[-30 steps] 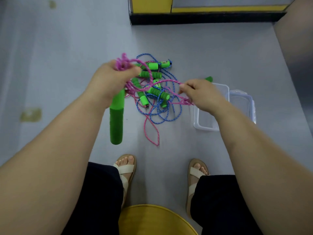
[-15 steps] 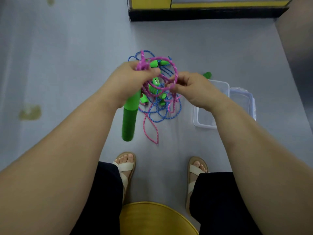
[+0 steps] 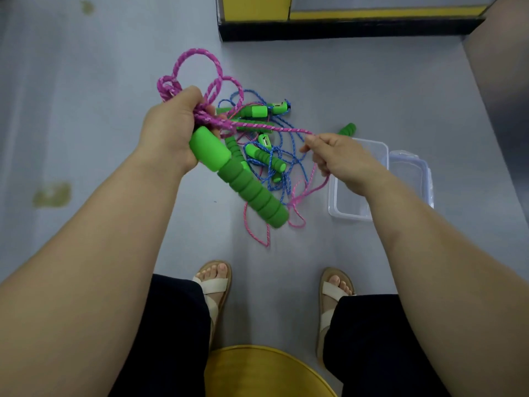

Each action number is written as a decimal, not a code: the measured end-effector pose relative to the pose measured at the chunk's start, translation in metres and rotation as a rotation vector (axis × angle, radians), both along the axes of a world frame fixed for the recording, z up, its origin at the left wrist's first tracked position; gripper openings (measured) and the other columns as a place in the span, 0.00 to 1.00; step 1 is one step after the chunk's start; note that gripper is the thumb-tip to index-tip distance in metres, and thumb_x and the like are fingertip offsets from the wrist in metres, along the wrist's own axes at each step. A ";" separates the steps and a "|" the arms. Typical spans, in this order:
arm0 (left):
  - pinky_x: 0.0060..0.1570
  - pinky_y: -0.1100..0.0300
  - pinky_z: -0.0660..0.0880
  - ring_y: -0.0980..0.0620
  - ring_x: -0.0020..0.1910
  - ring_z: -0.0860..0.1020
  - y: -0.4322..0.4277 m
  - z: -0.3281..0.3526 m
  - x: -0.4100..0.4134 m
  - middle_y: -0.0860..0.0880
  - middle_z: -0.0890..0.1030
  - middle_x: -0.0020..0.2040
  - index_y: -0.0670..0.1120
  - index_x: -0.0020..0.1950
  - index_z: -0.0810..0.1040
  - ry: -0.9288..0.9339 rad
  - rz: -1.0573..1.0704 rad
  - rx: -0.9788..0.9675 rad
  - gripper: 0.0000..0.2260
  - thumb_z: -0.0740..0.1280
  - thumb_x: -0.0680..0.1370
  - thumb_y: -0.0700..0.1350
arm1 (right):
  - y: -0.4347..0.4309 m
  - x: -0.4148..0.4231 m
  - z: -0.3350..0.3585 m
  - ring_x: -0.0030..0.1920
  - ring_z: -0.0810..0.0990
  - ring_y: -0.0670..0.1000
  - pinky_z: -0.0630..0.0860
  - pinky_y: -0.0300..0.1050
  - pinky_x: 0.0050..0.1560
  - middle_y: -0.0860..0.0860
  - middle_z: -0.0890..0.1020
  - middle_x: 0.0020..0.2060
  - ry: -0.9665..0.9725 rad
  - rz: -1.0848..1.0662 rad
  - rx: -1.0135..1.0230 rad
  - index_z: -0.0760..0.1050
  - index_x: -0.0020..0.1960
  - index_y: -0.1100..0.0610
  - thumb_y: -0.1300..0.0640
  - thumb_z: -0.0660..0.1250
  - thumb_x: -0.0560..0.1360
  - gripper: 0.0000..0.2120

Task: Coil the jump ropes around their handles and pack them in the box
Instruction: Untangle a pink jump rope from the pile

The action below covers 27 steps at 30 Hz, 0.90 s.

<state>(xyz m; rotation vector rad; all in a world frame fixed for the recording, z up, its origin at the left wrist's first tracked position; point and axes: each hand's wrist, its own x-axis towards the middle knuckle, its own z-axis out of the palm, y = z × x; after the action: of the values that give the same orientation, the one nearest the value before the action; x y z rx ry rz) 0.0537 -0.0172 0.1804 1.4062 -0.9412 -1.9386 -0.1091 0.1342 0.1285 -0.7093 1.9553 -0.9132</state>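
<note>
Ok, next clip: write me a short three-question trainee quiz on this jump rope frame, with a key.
1. True or false: the right hand grips the ribbed green foam handle.
2. Multiple choice: the right hand pinches A) the pink braided rope, B) a roll of tape, C) a pair of scissors.
3. Fill in: the heap on the grey floor also holds a second braided rope, coloured ____.

Key: 1 false, the left hand grips it; 2 A; 3 blue.

right hand (image 3: 340, 159) drawn away, pink rope (image 3: 266, 128) taut
</note>
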 end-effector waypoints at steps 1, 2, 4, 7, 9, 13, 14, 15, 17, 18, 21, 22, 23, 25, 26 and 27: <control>0.26 0.63 0.70 0.54 0.22 0.71 0.002 0.000 0.000 0.52 0.72 0.21 0.44 0.34 0.69 -0.023 -0.063 -0.039 0.10 0.63 0.76 0.37 | -0.002 0.001 0.005 0.29 0.61 0.48 0.63 0.43 0.34 0.49 0.63 0.28 -0.006 -0.009 -0.020 0.77 0.42 0.52 0.48 0.57 0.80 0.14; 0.25 0.62 0.70 0.55 0.21 0.70 0.006 0.001 -0.001 0.53 0.71 0.20 0.45 0.35 0.70 -0.055 -0.170 -0.091 0.10 0.64 0.76 0.39 | -0.004 0.003 0.011 0.29 0.60 0.48 0.60 0.43 0.34 0.49 0.63 0.28 -0.018 -0.014 -0.041 0.77 0.42 0.52 0.47 0.57 0.80 0.15; 0.24 0.65 0.71 0.57 0.21 0.71 0.018 0.004 -0.002 0.55 0.72 0.21 0.47 0.38 0.75 -0.161 -0.458 -0.193 0.07 0.69 0.75 0.44 | -0.009 0.009 0.022 0.28 0.62 0.46 0.61 0.40 0.33 0.48 0.65 0.28 0.006 0.034 -0.052 0.77 0.40 0.51 0.46 0.55 0.80 0.17; 0.28 0.66 0.72 0.57 0.25 0.72 0.035 0.006 -0.005 0.55 0.74 0.25 0.52 0.34 0.81 -0.245 -0.848 -0.258 0.06 0.73 0.69 0.52 | -0.013 0.020 0.039 0.30 0.69 0.44 0.64 0.36 0.32 0.46 0.70 0.29 0.202 0.275 -0.023 0.73 0.37 0.54 0.47 0.53 0.80 0.19; 0.27 0.69 0.70 0.60 0.23 0.71 0.041 0.005 -0.007 0.58 0.73 0.22 0.55 0.27 0.81 -0.264 -0.919 -0.295 0.11 0.72 0.71 0.51 | -0.013 0.022 0.044 0.36 0.69 0.50 0.62 0.43 0.34 0.53 0.71 0.32 0.360 0.438 0.016 0.71 0.39 0.62 0.53 0.53 0.81 0.18; 0.35 0.61 0.78 0.56 0.31 0.80 0.043 -0.001 -0.012 0.52 0.83 0.32 0.52 0.39 0.84 -0.302 -0.864 -0.330 0.03 0.73 0.71 0.45 | -0.009 0.021 0.042 0.32 0.65 0.49 0.62 0.34 0.28 0.50 0.67 0.29 0.468 0.558 0.126 0.62 0.32 0.50 0.50 0.50 0.82 0.20; 0.39 0.56 0.79 0.53 0.34 0.80 0.044 -0.002 -0.012 0.48 0.84 0.36 0.49 0.41 0.83 -0.346 -0.839 -0.353 0.01 0.72 0.71 0.43 | -0.009 0.021 0.041 0.31 0.66 0.47 0.63 0.31 0.29 0.48 0.67 0.29 0.414 0.529 0.116 0.63 0.31 0.48 0.48 0.51 0.81 0.20; 0.40 0.53 0.79 0.50 0.35 0.80 0.045 -0.006 -0.013 0.45 0.83 0.38 0.48 0.42 0.83 -0.383 -0.812 -0.367 0.01 0.72 0.71 0.43 | -0.009 0.022 0.040 0.31 0.67 0.45 0.63 0.29 0.29 0.46 0.69 0.29 0.350 0.491 0.091 0.66 0.31 0.47 0.47 0.52 0.81 0.19; 0.35 0.56 0.78 0.51 0.31 0.79 0.046 -0.007 -0.015 0.46 0.82 0.35 0.47 0.40 0.82 -0.369 -0.720 -0.330 0.01 0.71 0.72 0.43 | -0.007 0.021 0.036 0.30 0.69 0.44 0.66 0.30 0.32 0.45 0.72 0.29 0.188 0.377 0.048 0.71 0.33 0.47 0.46 0.56 0.80 0.18; 0.32 0.59 0.77 0.53 0.28 0.78 0.044 -0.005 -0.016 0.48 0.80 0.32 0.47 0.39 0.81 -0.308 -0.638 -0.270 0.02 0.71 0.73 0.42 | -0.005 0.018 0.032 0.31 0.69 0.46 0.68 0.36 0.37 0.47 0.73 0.29 0.127 0.336 0.044 0.72 0.34 0.49 0.47 0.57 0.79 0.17; 0.27 0.63 0.74 0.56 0.23 0.75 0.025 0.004 -0.014 0.52 0.78 0.25 0.45 0.37 0.77 -0.054 -0.292 -0.070 0.08 0.67 0.76 0.41 | 0.007 0.003 0.012 0.39 0.75 0.49 0.71 0.45 0.47 0.49 0.79 0.33 0.144 0.340 0.190 0.78 0.45 0.53 0.47 0.60 0.78 0.12; 0.26 0.65 0.73 0.57 0.22 0.75 0.014 0.004 -0.010 0.53 0.78 0.25 0.45 0.37 0.75 0.000 -0.194 -0.030 0.08 0.65 0.77 0.41 | 0.013 -0.003 0.004 0.43 0.77 0.49 0.71 0.45 0.50 0.50 0.81 0.38 0.172 0.372 0.285 0.78 0.48 0.55 0.48 0.60 0.78 0.13; 0.24 0.67 0.71 0.58 0.22 0.75 0.003 0.003 -0.004 0.53 0.79 0.24 0.45 0.37 0.74 0.020 -0.116 -0.004 0.09 0.62 0.78 0.41 | 0.020 -0.009 -0.004 0.47 0.77 0.50 0.71 0.45 0.53 0.52 0.82 0.44 0.195 0.392 0.377 0.77 0.50 0.57 0.49 0.60 0.78 0.13; 0.24 0.68 0.69 0.59 0.22 0.75 -0.015 -0.004 0.008 0.54 0.79 0.24 0.46 0.38 0.73 -0.048 -0.032 0.021 0.10 0.59 0.79 0.40 | 0.031 -0.019 -0.016 0.53 0.77 0.53 0.71 0.47 0.58 0.54 0.81 0.51 0.213 0.343 0.474 0.77 0.51 0.59 0.52 0.60 0.78 0.12; 0.24 0.68 0.69 0.60 0.22 0.75 -0.021 -0.009 0.013 0.54 0.79 0.23 0.46 0.39 0.72 -0.101 -0.021 0.033 0.10 0.58 0.79 0.40 | 0.035 -0.022 -0.019 0.54 0.77 0.54 0.71 0.48 0.60 0.55 0.81 0.51 0.198 0.286 0.474 0.77 0.52 0.59 0.53 0.59 0.79 0.12; 0.24 0.68 0.69 0.60 0.22 0.75 -0.024 -0.014 0.016 0.54 0.79 0.23 0.46 0.40 0.73 -0.149 -0.032 0.040 0.09 0.58 0.80 0.39 | 0.036 -0.025 -0.021 0.53 0.78 0.54 0.71 0.48 0.60 0.55 0.82 0.48 0.185 0.216 0.456 0.77 0.51 0.59 0.54 0.58 0.79 0.12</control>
<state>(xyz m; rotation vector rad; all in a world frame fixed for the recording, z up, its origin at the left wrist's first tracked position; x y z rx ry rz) 0.0699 -0.0407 0.1666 1.5858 -1.0034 -1.9062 -0.1340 0.1701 0.1077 -0.7326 2.0963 -0.2607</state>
